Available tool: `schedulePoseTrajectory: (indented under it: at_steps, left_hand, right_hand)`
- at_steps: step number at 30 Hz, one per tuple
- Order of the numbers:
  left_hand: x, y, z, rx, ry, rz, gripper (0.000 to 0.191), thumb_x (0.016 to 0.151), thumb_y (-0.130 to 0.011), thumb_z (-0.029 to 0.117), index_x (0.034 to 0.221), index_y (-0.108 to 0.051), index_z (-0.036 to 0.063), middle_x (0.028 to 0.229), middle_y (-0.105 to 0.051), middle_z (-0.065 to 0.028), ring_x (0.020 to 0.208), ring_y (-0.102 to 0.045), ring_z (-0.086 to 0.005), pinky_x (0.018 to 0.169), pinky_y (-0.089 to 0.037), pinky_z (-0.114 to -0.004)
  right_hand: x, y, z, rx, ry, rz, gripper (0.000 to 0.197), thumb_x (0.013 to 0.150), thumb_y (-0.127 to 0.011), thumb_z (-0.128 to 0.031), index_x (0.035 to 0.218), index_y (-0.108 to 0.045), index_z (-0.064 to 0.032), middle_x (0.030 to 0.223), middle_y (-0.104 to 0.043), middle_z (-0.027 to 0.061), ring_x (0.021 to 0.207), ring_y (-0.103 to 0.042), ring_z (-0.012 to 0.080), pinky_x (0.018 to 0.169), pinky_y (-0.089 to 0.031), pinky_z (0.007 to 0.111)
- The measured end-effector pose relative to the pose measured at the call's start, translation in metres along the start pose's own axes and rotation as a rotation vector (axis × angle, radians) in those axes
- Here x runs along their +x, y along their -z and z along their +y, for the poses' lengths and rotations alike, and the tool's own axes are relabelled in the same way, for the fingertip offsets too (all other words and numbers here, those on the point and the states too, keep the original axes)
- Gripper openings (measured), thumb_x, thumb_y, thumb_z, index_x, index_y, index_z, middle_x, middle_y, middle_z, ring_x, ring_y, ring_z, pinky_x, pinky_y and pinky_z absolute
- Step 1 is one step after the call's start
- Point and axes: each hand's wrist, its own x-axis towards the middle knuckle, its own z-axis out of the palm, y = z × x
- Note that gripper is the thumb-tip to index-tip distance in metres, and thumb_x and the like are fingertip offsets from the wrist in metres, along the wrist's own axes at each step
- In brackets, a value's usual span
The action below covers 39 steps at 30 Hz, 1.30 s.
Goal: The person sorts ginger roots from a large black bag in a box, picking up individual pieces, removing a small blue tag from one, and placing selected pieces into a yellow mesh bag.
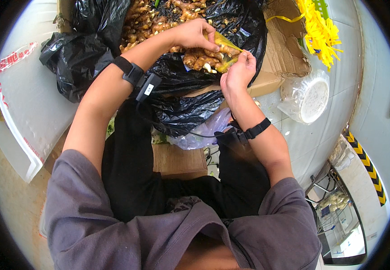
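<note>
Pieces of ginger root [144,25] lie heaped on a black plastic bag [181,82] that lines a cardboard box [265,84]. Between my hands is a yellow mesh net [227,42], with ginger in or under it. My left hand [198,35] pinches the net's upper left edge between thumb and fingers. Pinched in the fingertips of my right hand [240,69] is the net's right end, drawn to a point. More ginger [203,60] lies just below the net, partly over a small white and blue piece.
Right of the box hangs a bunch of yellow strips [323,33], above a round white object in clear plastic [313,98]. A white printed sheet [36,84] lies left. Below the box are a purplish plastic bag [198,135] and a wooden block [179,160].
</note>
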Motion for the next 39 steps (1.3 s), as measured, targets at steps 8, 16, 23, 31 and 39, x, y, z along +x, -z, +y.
schedulePoseTrajectory:
  at_steps: [8, 16, 23, 31, 39]
  left_hand:
    - [0.003, -0.017, -0.02, 0.097, -0.054, 0.188, 0.037, 0.069, -0.091, 0.039, 0.079, -0.073, 0.0077, 0.075, -0.065, -0.0096, 0.07, -0.061, -0.019, 0.069, -0.049, -0.033]
    - [-0.024, -0.03, -0.019, 0.161, -0.213, 0.161, 0.076, 0.069, -0.093, 0.044, 0.126, -0.051, 0.0168, 0.116, -0.044, -0.0173, 0.116, -0.045, -0.0354, 0.101, -0.039, -0.042]
    - [-0.054, -0.024, 0.003, 0.602, -0.267, 0.001, 0.114, 0.051, -0.099, 0.033, 0.147, -0.039, 0.0254, 0.123, -0.044, -0.0202, 0.124, -0.04, -0.0415, 0.107, -0.029, -0.05]
    - [-0.056, -0.034, 0.003, 0.595, -0.329, 0.068, 0.109, 0.056, -0.096, 0.031, 0.149, -0.04, 0.0261, 0.127, -0.045, -0.0228, 0.126, -0.041, -0.0426, 0.107, -0.032, -0.049]
    - [-0.051, -0.042, -0.007, 0.289, -0.381, 0.229, 0.089, 0.061, -0.093, 0.031, 0.14, -0.054, 0.0166, 0.112, -0.043, -0.018, 0.108, -0.046, -0.0363, 0.094, -0.043, -0.04]
  right_hand:
    - [0.007, 0.011, 0.004, -0.266, 0.198, -0.2, 0.014, 0.106, -0.053, -0.011, 0.113, -0.056, 0.0008, 0.099, -0.064, 0.0053, 0.087, -0.059, 0.0109, 0.081, -0.049, 0.025]
    - [0.019, 0.039, 0.012, -0.331, 0.016, -0.262, 0.013, 0.103, -0.058, -0.01, 0.111, -0.057, -0.0005, 0.091, -0.063, 0.0023, 0.081, -0.058, 0.0074, 0.073, -0.047, 0.022]
    - [0.039, 0.054, -0.003, -0.614, -0.106, -0.473, 0.015, 0.1, -0.062, -0.007, 0.112, -0.054, -0.0013, 0.092, -0.062, 0.0026, 0.079, -0.058, 0.0085, 0.072, -0.049, 0.023]
    - [0.042, 0.067, 0.002, -0.946, 0.214, -0.608, 0.036, 0.079, -0.07, 0.002, 0.11, -0.052, -0.0032, 0.086, -0.06, 0.0009, 0.074, -0.056, 0.0096, 0.071, -0.05, 0.024]
    - [0.053, 0.072, -0.007, -1.209, 0.337, -0.581, 0.02, 0.076, -0.071, -0.002, 0.091, -0.057, -0.0023, 0.072, -0.06, 0.008, 0.063, -0.06, 0.0152, 0.065, -0.052, 0.032]
